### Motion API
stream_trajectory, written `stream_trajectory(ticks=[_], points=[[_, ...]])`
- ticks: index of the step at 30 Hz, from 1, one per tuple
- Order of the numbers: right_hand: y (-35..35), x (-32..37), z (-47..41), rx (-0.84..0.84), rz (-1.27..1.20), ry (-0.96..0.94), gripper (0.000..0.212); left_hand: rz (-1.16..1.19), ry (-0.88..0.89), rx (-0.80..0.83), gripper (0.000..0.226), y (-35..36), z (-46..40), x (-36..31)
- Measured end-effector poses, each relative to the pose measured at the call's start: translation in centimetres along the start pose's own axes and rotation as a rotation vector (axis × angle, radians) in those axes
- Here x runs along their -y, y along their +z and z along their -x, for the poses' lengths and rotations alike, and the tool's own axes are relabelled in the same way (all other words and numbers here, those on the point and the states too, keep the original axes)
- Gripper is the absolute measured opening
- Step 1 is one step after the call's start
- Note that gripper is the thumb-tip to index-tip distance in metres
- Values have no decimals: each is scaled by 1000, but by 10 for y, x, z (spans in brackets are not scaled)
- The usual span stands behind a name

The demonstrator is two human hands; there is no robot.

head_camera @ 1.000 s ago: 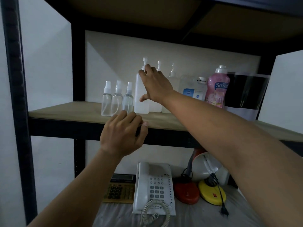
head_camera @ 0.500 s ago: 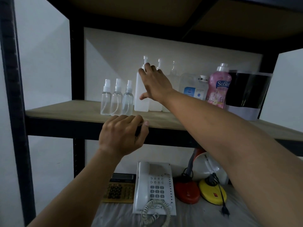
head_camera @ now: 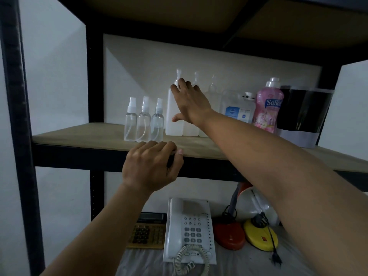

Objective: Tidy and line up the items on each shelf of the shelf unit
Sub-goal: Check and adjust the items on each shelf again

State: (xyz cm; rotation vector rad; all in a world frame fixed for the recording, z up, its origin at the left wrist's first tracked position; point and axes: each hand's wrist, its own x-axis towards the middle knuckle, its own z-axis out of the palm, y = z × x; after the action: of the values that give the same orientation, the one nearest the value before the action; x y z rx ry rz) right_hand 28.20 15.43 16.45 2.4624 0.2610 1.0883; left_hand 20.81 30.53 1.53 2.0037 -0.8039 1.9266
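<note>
Shelf [head_camera: 79, 137] | white bottles [head_camera: 171, 116] in row toward back edge | right hand [head_camera: 191, 104] flat against them, fingers straight | left hand [head_camera: 151, 166] curled over front edge

Right arm stretched long and forward, right hand [head_camera: 191, 104] raised, fingers straight and spread, thumb [head_camera: 177, 118] jutting low to the left. Left hand [head_camera: 149, 168] lower and nearer, knuckles up, fingers curled, forearm angling up from below.

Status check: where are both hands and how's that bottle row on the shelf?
Right hand flat, fingers straight against the tall white bottles. Left hand curled over the shelf edge. Three small spray bottles upright in line. Nothing blocking.
</note>
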Motion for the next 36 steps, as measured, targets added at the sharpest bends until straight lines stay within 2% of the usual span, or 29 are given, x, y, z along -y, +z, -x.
stream_trajectory(ticks=[30, 36], points=[[10, -2, -7, 25, 72, -6, 98, 4, 8, -7, 38, 4, 2, 2], [7, -1, -1, 7, 100, -15, 114, 9, 13, 13, 37, 3, 2, 2]])
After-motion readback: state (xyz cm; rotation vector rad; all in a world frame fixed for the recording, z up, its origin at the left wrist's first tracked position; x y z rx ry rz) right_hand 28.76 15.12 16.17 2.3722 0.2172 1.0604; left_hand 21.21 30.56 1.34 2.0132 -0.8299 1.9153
